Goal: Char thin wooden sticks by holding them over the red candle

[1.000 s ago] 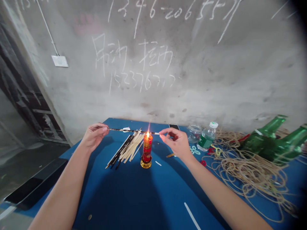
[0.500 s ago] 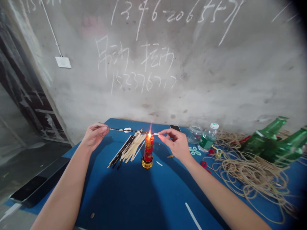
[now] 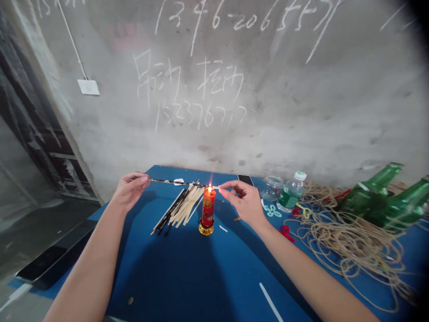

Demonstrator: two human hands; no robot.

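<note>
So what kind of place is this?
It looks like an unfinished room, perhaps a makeshift workspace: the bare gray wall has writing on it, and the blue table holds thin sticks and tangled cord.

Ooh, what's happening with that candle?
Someone is holding a thin, mostly dark strip by its two ends, one in the left hand and one in the right hand. Near the right hand, the strip is at the flame of the red candle. More strips, dark and pale, lie on the blue table.
</note>
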